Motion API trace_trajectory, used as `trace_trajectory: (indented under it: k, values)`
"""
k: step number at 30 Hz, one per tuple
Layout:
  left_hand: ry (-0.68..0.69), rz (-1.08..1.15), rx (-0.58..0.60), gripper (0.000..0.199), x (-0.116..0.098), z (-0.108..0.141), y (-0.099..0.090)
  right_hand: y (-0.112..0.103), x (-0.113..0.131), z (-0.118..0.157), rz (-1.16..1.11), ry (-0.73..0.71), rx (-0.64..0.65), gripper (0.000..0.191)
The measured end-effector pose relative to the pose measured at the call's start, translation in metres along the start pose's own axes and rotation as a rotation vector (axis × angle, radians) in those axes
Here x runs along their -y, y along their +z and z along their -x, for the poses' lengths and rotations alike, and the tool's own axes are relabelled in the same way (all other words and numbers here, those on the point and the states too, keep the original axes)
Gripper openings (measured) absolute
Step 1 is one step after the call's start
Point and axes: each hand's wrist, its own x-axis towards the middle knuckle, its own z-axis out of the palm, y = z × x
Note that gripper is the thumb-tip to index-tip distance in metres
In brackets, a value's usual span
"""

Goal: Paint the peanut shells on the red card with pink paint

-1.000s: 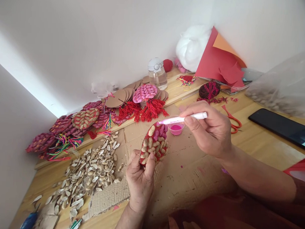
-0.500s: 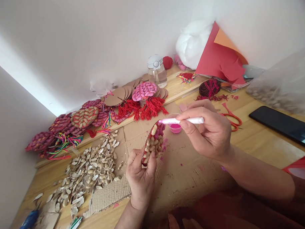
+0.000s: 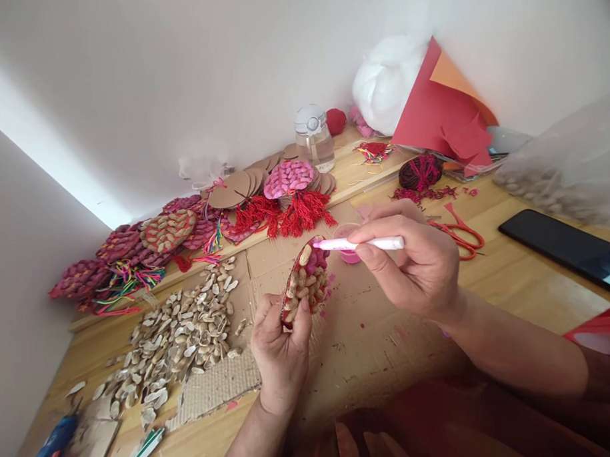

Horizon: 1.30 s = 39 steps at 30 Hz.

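Note:
My left hand (image 3: 282,348) is closed on the lower edge of a round peanut-shell disc (image 3: 303,285), which is tilted up, its shells partly pink at the top and plain tan below. My right hand (image 3: 414,262) pinches a white marker (image 3: 384,242). The marker's pink tip touches or nearly touches the disc's upper edge. Behind the marker stands a small clear cup with pink liquid (image 3: 351,255), partly hidden by the marker and my fingers. Under both hands lies a stained cardboard sheet (image 3: 371,337) with pink spots.
Peanut shells (image 3: 181,331) are heaped at the left, with a blue tool (image 3: 60,436) nearer. Finished-looking pink discs (image 3: 169,234) and a bottle (image 3: 315,139) line the back. Orange scissors (image 3: 462,234), a yarn ball (image 3: 421,172) and a phone (image 3: 564,251) lie right.
The marker and my right hand have shifted slightly left, the tip moving a little along the disc's upper edge. My left hand keeps its hold, and the view has moved slightly.

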Motion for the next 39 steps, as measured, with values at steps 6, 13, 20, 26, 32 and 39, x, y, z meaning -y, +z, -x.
trace_trajectory:
  k: [6, 13, 20, 26, 32, 39]
  values:
    - [-0.05, 0.019, 0.019, 0.031, 0.001, 0.002, 0.0, 0.002, -0.002, 0.002, 0.06, -0.079, -0.007, 0.012]
    - [-0.093, 0.029, 0.026, 0.031, 0.0, 0.001, 0.001, 0.003, -0.001, 0.003, 0.044, -0.05, 0.017, 0.011]
    - [-0.132, 0.025, 0.027, 0.027, 0.005, 0.002, 0.001, 0.0, -0.011, -0.003, 0.199, -0.08, -0.039, 0.005]
    - [-0.158, 0.034, 0.017, 0.026, 0.008, 0.003, 0.001, 0.003, -0.039, -0.003, 0.436, 0.059, 0.072, 0.009]
    - [-0.156, 0.064, 0.017, 0.028, 0.006, 0.001, 0.001, 0.012, -0.052, 0.007, 0.614, 0.198, 0.331, 0.009]
    - [-0.163, 0.094, 0.013, 0.026, 0.003, 0.001, 0.0, 0.012, -0.048, 0.006, 0.638, 0.22, 0.354, 0.012]
